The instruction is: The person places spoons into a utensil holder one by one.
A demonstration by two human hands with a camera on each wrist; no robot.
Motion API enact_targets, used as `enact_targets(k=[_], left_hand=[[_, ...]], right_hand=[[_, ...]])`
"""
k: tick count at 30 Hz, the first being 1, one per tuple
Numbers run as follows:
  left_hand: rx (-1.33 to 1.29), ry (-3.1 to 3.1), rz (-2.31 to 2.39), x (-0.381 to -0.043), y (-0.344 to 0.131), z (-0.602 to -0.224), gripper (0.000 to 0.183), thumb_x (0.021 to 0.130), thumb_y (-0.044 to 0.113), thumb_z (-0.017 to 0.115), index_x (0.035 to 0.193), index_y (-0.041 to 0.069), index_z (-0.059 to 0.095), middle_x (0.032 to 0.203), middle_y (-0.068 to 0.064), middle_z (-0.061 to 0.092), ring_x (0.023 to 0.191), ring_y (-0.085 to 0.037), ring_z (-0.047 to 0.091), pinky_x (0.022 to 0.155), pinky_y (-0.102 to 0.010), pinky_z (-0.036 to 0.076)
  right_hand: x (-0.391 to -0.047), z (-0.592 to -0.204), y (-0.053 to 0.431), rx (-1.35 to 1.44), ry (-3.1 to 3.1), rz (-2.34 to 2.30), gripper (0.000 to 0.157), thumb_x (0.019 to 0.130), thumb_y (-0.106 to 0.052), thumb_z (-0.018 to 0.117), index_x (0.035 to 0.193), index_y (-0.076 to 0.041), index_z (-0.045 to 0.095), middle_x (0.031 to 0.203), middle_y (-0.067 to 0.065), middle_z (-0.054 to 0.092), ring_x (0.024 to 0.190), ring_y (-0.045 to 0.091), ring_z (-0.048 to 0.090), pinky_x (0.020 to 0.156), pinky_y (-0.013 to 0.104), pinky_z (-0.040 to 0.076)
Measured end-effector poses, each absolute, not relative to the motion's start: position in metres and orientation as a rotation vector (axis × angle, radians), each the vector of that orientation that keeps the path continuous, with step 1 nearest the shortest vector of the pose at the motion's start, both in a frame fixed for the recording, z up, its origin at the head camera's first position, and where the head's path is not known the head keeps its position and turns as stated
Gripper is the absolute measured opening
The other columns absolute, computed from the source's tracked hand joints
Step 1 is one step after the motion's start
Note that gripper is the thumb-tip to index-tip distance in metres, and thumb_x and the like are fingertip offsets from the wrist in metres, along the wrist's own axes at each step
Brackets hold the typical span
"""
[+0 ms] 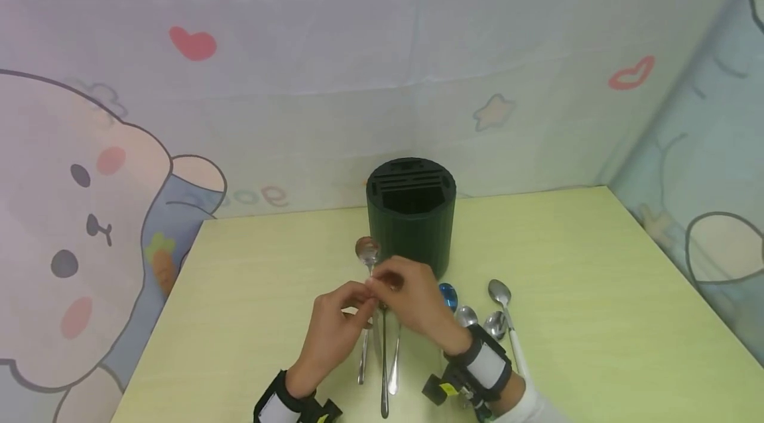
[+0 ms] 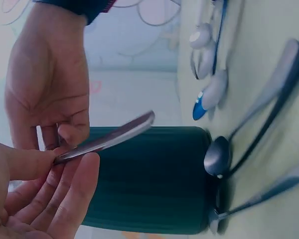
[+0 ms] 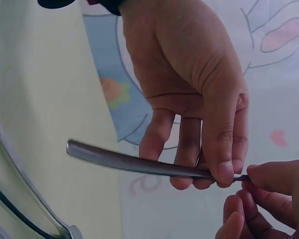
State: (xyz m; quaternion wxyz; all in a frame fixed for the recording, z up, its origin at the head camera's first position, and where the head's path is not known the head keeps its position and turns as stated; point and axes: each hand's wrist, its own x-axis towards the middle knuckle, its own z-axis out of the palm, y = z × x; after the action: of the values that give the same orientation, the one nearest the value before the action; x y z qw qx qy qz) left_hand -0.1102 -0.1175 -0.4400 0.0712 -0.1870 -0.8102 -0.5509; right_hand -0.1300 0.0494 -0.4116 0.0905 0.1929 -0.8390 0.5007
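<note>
Both hands meet in front of the dark green utensil holder (image 1: 412, 244) in the head view. My left hand (image 1: 337, 327) pinches the handle of a metal spoon between thumb and fingers. Close beside it, my right hand (image 1: 412, 290) pinches the same spoon higher up. The bowl of this spoon (image 1: 367, 250) points up above the fingers, overlapping the holder's left side in this view. Its slim handle (image 3: 134, 164) slants down out of the grip in the right wrist view. Beneath the hands, several metal utensils lie on the table, among them a spoon with a dark handle (image 1: 384, 370).
Right of the right hand lie more spoons, one with a blue bowl (image 1: 448, 297) and one with a white handle (image 1: 518, 350). The holder's top has several slots and a larger opening. A printed cloth (image 1: 334, 111) hangs behind the pale yellow table (image 1: 597, 290).
</note>
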Motion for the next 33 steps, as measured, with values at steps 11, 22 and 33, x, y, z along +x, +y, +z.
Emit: enact_targets(k=[11, 22, 33], left_hand=[[-0.653, -2.316, -1.701, -0.12, -0.105, -0.419, 0.012, 0.091, 0.009, 0.069, 0.102, 0.011, 0.074, 0.097, -0.01, 0.075, 0.083, -0.019, 0.073, 0.064, -0.026, 0.06], [-0.711, -2.224, -1.688, -0.131, -0.084, -0.394, 0.012, 0.092, 0.015, 0.069, 0.099, 0.007, 0.074, 0.09, -0.008, 0.075, 0.077, -0.02, 0.072, 0.062, -0.026, 0.06], [-0.777, -2.155, -1.64, -0.153, -0.072, -0.364, 0.008, 0.09, 0.012, 0.071, 0.094, 0.005, 0.072, 0.088, -0.01, 0.074, 0.073, -0.025, 0.073, 0.063, -0.026, 0.06]], right_hand=[[-0.134, -0.394, 0.071, 0.661, -2.338, 1.687, 0.012, 0.091, -0.015, 0.07, 0.099, -0.007, 0.071, 0.094, 0.004, 0.072, 0.084, 0.011, 0.069, 0.078, 0.025, 0.057], [-0.135, -0.368, 0.088, 0.594, -2.293, 1.657, 0.012, 0.092, -0.015, 0.069, 0.103, -0.009, 0.071, 0.098, 0.006, 0.073, 0.093, 0.014, 0.071, 0.084, 0.025, 0.057], [-0.148, -0.343, 0.101, 0.589, -2.252, 1.63, 0.013, 0.093, -0.012, 0.068, 0.104, -0.005, 0.071, 0.099, 0.01, 0.072, 0.09, 0.009, 0.068, 0.082, 0.022, 0.056]])
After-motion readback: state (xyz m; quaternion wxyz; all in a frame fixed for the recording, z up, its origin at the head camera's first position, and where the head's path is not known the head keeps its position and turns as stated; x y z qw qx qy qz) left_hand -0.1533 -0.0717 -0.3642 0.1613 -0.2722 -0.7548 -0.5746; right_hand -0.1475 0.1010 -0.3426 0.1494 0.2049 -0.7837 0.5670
